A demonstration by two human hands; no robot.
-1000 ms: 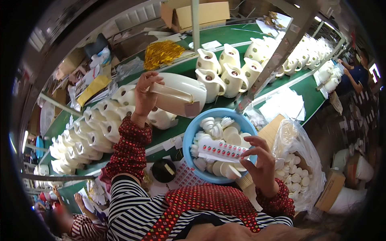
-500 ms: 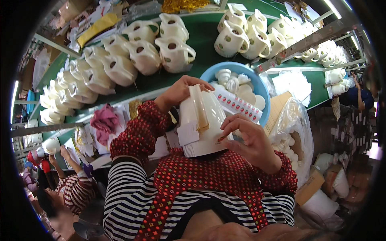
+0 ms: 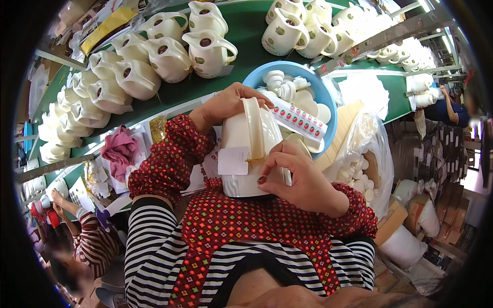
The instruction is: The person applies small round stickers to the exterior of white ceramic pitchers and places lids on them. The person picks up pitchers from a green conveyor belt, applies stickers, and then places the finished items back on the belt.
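Note:
Across my lap lies a cream-coloured pitcher (image 3: 239, 133), its handle facing up. My left hand (image 3: 233, 105) grips it at the far end, fingers curled by the top of the handle. A white blank tag (image 3: 233, 161) hangs from the handle by a gold tie (image 3: 255, 159). Close against the pitcher's near right side, my right hand (image 3: 298, 177) has thumb and forefinger pinched together. A small red and dark green sticker (image 3: 262, 179) shows at those fingertips. Beyond the pitcher, a white sheet of red and green stickers (image 3: 298, 120) rests over a blue basin (image 3: 333, 110).
White lids (image 3: 277, 79) fill the basin. Rows of cream pitchers (image 3: 136, 79) stand on the green table (image 3: 246, 43). A pink cloth (image 3: 119, 151) lies left. Right are cardboard (image 3: 341, 131) and a clear bag of white parts (image 3: 377, 154). Another person (image 3: 95, 236) works at far left.
My right hand has moved left and closed into a pinch beside the pitcher. The tag now faces up more fully. My view has shifted slightly, and the left hand keeps its grip.

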